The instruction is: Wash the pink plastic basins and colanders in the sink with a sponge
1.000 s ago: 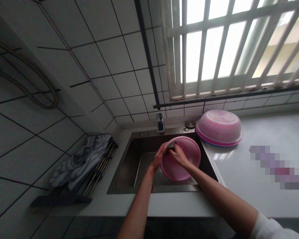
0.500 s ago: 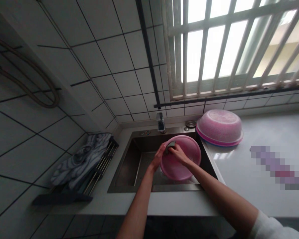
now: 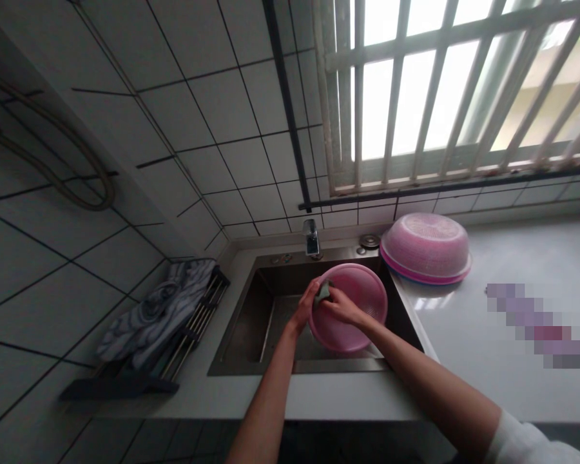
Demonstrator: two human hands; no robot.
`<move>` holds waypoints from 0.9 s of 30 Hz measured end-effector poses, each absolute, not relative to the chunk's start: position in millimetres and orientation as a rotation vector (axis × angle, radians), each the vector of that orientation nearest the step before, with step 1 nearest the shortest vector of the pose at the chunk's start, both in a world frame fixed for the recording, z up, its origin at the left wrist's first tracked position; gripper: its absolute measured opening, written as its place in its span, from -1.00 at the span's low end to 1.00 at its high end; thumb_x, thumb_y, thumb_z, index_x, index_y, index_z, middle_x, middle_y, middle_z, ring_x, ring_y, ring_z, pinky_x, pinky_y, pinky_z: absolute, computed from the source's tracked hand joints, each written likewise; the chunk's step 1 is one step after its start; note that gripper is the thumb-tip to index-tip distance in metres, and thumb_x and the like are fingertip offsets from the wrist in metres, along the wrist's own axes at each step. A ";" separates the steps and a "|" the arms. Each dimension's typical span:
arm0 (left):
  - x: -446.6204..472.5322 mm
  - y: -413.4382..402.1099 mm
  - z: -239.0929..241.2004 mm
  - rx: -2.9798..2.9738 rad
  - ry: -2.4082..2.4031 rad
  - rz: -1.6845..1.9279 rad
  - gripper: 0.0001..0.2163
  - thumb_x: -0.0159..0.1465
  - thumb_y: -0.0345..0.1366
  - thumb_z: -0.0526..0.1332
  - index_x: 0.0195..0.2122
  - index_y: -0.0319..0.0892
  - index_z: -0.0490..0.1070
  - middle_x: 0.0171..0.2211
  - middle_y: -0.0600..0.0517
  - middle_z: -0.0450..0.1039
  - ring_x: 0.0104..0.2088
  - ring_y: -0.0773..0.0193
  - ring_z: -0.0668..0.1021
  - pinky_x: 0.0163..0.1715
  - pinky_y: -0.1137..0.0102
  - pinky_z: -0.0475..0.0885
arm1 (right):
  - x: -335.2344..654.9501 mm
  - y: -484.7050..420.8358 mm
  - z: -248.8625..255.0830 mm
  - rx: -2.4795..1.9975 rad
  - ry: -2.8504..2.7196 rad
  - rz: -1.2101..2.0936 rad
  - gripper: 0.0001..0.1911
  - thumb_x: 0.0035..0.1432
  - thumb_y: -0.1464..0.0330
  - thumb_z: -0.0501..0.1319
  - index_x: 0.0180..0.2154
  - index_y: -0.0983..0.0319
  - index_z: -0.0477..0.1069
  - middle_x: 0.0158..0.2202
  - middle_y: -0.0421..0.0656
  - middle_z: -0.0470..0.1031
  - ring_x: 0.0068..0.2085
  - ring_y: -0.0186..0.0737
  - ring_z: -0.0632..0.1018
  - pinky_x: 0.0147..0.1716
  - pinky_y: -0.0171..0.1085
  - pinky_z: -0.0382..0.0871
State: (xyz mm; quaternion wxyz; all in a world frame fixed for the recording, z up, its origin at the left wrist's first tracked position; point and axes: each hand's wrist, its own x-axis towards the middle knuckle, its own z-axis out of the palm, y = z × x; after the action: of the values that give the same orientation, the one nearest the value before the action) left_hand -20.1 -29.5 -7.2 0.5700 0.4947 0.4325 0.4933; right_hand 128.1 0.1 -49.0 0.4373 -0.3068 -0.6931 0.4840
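Set down inside the steel sink (image 3: 239, 322) as it is, the pink basin (image 3: 348, 330) looks like thin plastic, probably light, springy, slippery if wet; I'd take it by the rim, as the left hand (image 3: 305, 304) does at left, while the right hand (image 3: 342, 305), stretched from near right, pinches a soft-looking greenish cloth (image 3: 323, 293)

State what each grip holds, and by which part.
The left grip holds the round pink plastic basin by its left rim. The right grip holds a small grey-green pad, material unclear, apparently by its right side.
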 end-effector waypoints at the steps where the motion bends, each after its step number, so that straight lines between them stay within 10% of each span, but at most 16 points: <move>1: -20.6 -29.5 -7.2 1.169 1.022 1.158 -0.43 0.28 0.16 0.21 0.15 -0.13 0.47 0.15 -0.07 0.50 0.23 -0.04 0.44 0.33 0.09 0.15 | 127.0 -0.9 -48.8 -0.736 -1.749 1.217 -0.83 0.07 0.39 0.16 -0.26 0.24 0.45 -0.23 -0.13 0.55 -0.24 -0.18 0.50 -0.15 -0.23 0.39; 27: -19.0 -31.2 -5.1 1.090 1.028 1.161 -0.41 0.25 0.17 0.23 0.15 -0.15 0.48 0.14 -0.07 0.52 0.24 -0.05 0.44 0.34 0.07 0.15 | 124.4 -2.4 -43.1 -0.694 -1.616 1.351 -0.82 0.10 0.29 0.20 -0.27 0.23 0.46 -0.26 -0.15 0.53 -0.23 -0.17 0.49 -0.19 -0.25 0.40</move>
State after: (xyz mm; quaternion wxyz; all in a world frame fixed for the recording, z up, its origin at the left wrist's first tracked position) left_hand -19.0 -31.2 -5.1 0.5837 0.4669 0.4404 0.4973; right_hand 124.4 -2.4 -43.1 0.4458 -0.2803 -0.6521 0.5454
